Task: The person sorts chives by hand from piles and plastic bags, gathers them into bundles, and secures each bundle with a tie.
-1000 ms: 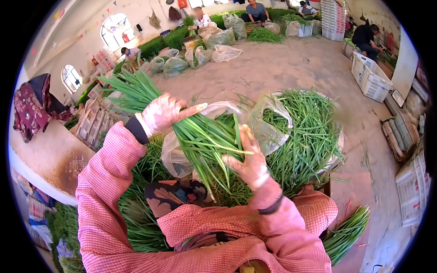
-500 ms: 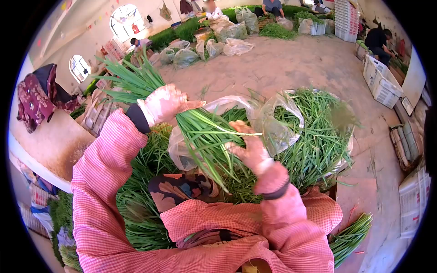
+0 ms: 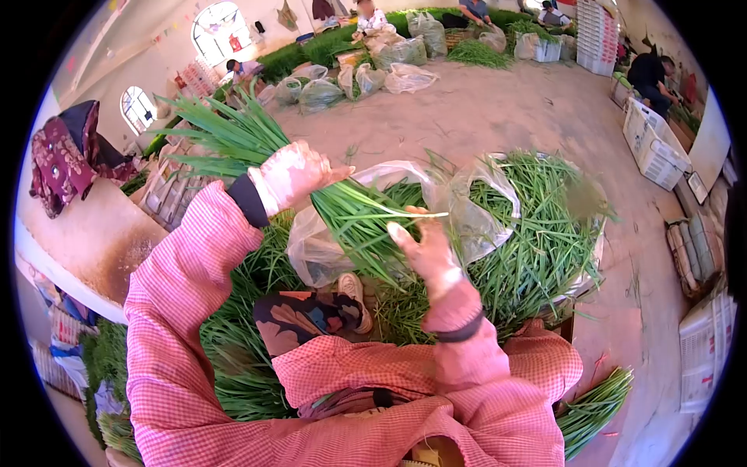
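Note:
My left hand (image 3: 292, 175) is closed around the middle of a bunch of garlic chives (image 3: 233, 132). The leafy part fans out to the upper left, and the other ends hang down to the right. By those hanging ends is my right hand (image 3: 429, 253), its thumb and forefinger apart. One pale stalk (image 3: 426, 215) sticks out across its fingertips, and some of its fingers are hidden. Beneath the bunch a clear plastic bag (image 3: 307, 249) stands open. A large heap of loose green leaves (image 3: 537, 226) lies to the right.
More chives (image 3: 245, 381) lie at my left side. A small bundle (image 3: 595, 412) rests on a board at lower right. White crates (image 3: 654, 144) stand at the right. Several people sit farther back among filled bags (image 3: 408, 78) and green piles. A patterned garment (image 3: 66, 163) hangs at left.
My left hand has shifted slightly right with the bunch. The right hand stays near the hanging ends, which now reach less far down, and a shoe shows below them.

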Motion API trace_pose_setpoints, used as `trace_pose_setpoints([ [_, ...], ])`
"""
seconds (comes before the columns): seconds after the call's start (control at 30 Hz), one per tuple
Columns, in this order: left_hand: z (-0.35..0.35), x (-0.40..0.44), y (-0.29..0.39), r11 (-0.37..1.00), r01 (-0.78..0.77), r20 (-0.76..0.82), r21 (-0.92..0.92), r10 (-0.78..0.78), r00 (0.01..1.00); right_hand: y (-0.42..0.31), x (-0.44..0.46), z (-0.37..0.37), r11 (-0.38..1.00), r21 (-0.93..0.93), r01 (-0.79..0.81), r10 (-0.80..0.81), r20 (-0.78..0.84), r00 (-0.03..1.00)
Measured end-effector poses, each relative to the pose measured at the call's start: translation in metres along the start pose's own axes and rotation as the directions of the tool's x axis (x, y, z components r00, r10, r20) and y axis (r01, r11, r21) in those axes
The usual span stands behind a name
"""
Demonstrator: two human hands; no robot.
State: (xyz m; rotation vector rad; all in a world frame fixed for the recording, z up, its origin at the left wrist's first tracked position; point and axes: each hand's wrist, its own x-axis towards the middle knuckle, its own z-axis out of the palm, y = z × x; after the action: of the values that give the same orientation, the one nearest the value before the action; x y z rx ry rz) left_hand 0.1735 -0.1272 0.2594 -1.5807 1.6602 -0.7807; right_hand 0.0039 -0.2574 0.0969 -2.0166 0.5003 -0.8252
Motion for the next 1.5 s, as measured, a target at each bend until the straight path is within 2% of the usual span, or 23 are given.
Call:
trace_pose_setpoints([
  [0.07,-0.002,-0.003,-0.004,0.999,0.003,-0.044,0.039,-0.001,0.999,0.022,0.010,0.027,0.992,0.130,-0.008,0.029,-0.160,0.987],
  [0.13,-0.003,-0.013,-0.015,0.998,0.017,0.009,-0.064,-0.016,1.000,0.033,-0.006,0.004,0.980,-0.162,0.118,-0.155,-0.237,0.959],
  [0.2,-0.008,-0.025,-0.026,0.994,0.099,0.100,-0.053,-0.093,0.991,0.089,-0.037,-0.008,0.980,-0.159,-0.116,0.079,-0.218,0.973],
  [0.27,-0.004,-0.035,-0.033,0.991,0.126,0.112,-0.053,-0.119,0.986,0.145,-0.057,-0.035,0.776,-0.470,-0.420,0.493,0.037,0.869],
  [0.33,-0.007,-0.036,-0.036,0.985,0.120,0.120,-0.126,-0.105,0.987,0.157,-0.061,-0.051,0.753,-0.401,-0.522,0.656,0.398,0.641],
  [0.4,-0.012,-0.034,-0.030,0.991,0.052,0.126,-0.123,-0.036,0.991,0.136,-0.052,-0.048,0.910,0.383,-0.161,0.080,0.218,0.973],
  [0.43,-0.014,-0.031,-0.024,0.991,0.039,0.129,-0.128,-0.023,0.991,0.093,-0.033,-0.049,0.856,0.513,-0.068,-0.012,0.151,0.988],
  [0.53,-0.023,-0.018,-0.012,0.958,-0.014,0.124,-0.285,0.051,0.991,0.017,0.004,-0.031,0.940,0.285,0.190,-0.286,0.347,0.893],
  [0.57,-0.026,-0.016,-0.011,0.943,0.025,0.166,-0.332,0.033,0.986,-0.002,0.005,-0.029,0.972,0.213,0.100,-0.188,0.448,0.874],
  [0.67,-0.033,-0.023,-0.017,0.889,0.179,0.295,-0.421,-0.052,0.954,0.033,0.007,-0.010,0.943,0.331,-0.013,-0.065,0.223,0.973],
  [0.73,-0.021,-0.035,-0.019,0.743,0.276,0.385,-0.610,-0.026,0.922,0.056,-0.015,-0.004,0.753,0.590,-0.292,0.246,0.159,0.956],
  [0.83,0.007,-0.060,-0.013,0.594,0.381,0.488,-0.709,0.022,0.873,0.118,-0.032,-0.018,0.469,0.823,-0.320,0.333,0.171,0.927],
  [0.9,0.024,-0.066,-0.003,0.177,0.540,0.559,-0.823,0.082,0.825,0.117,-0.059,-0.035,0.421,0.638,-0.645,0.362,0.533,0.764],
  [0.93,0.030,-0.066,0.003,0.179,0.539,0.560,-0.823,0.089,0.824,0.093,-0.064,-0.031,0.332,0.660,-0.674,0.288,0.609,0.739],
  [1.0,0.037,-0.064,0.014,0.073,0.531,0.536,-0.844,0.127,0.835,0.085,-0.066,0.004,0.150,0.761,-0.631,0.168,0.610,0.775],
  [1.07,0.024,-0.063,0.025,-0.003,0.509,0.505,-0.861,0.114,0.856,0.071,-0.052,0.011,0.252,0.678,-0.691,0.180,0.669,0.721],
  [1.1,0.027,-0.065,0.026,-0.064,0.607,0.587,-0.792,0.191,0.786,0.043,-0.048,-0.001,0.247,0.642,-0.726,0.419,0.605,0.677],
  [1.13,0.031,-0.067,0.028,-0.116,0.698,0.654,-0.706,0.269,0.707,0.069,-0.049,0.007,0.291,0.679,-0.674,0.371,0.569,0.734],
  [1.2,0.036,-0.074,0.032,-0.188,0.768,0.708,-0.613,0.301,0.639,0.105,-0.049,-0.008,0.074,0.793,-0.604,0.224,0.577,0.785],
  [1.27,0.040,-0.082,0.034,-0.272,0.740,0.669,-0.615,0.316,0.673,0.139,-0.059,-0.033,0.007,0.862,-0.507,0.443,0.451,0.774],
  [1.37,0.042,-0.084,0.040,-0.279,0.750,0.682,-0.600,0.312,0.661,0.178,-0.062,-0.041,0.443,0.536,-0.719,0.656,0.352,0.667],
  [1.43,0.042,-0.079,0.042,-0.260,0.760,0.697,-0.596,0.302,0.650,0.097,-0.064,-0.042,0.718,0.389,-0.577,0.544,0.204,0.814],
  [1.5,0.038,-0.072,0.047,-0.246,0.766,0.697,-0.593,0.318,0.642,0.063,-0.050,-0.037,0.834,0.264,-0.485,0.335,0.456,0.825],
])
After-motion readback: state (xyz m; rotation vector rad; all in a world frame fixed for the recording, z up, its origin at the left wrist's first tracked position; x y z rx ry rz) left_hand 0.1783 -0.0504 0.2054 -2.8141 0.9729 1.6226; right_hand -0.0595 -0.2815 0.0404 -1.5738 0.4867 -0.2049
